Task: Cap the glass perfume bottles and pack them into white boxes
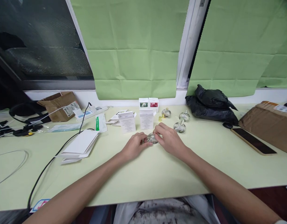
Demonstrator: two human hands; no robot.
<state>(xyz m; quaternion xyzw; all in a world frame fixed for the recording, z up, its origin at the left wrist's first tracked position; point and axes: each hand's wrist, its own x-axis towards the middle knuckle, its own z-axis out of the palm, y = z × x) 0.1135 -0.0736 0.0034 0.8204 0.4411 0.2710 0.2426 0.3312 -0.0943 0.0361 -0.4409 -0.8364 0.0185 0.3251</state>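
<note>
A small round clear glass bottle (152, 139) is on the table between both of my hands. My left hand (137, 145) grips it from the left, thumb in front and fingers behind. From the right, my right hand (169, 138) pinches at its top, and the fingertips hide that part. Behind the hands stand two white boxes, the left box (127, 122) and the right box (147, 120), with flaps raised. Similar glass bottles, a near one (179, 127), another (184, 116) and a far one (166, 113), stand to the right. Beside the far one are small yellow caps (160, 118).
White folded cards (80, 144) lie left, crossed by a black cable (61, 149). An open cardboard box (58, 107) stands at the back left. To the right are a black plastic bag (211, 105), a phone (252, 141) and a brown parcel (269, 124). Two flower-picture boxes (148, 104) stand behind.
</note>
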